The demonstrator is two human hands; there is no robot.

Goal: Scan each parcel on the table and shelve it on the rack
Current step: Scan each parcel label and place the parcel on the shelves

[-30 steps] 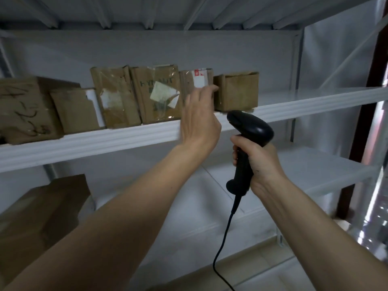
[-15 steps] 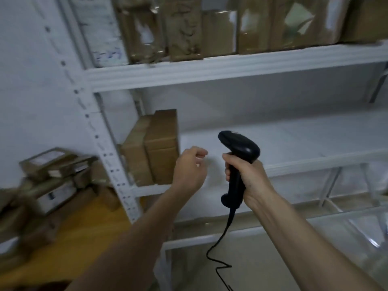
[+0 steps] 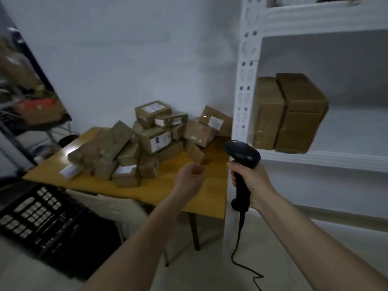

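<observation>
Gripping a black scanner (image 3: 242,156) by its handle, right hand (image 3: 251,181) holds it upright in front of the white rack (image 3: 244,80), head aimed left toward the table (image 3: 147,190); cord (image 3: 239,244) trails down to the floor. Left hand (image 3: 190,177) held over the table's near edge, fingers loosely curled, holding nothing. Parcels (image 3: 147,139) heaped on the yellow table, brown cardboard, several with white labels, some leaning on each other. Two brown boxes (image 3: 287,114) stand side by side, touching, at the left end of the rack's middle shelf. Black crate (image 3: 42,217) at lower left, just beside the table.
</observation>
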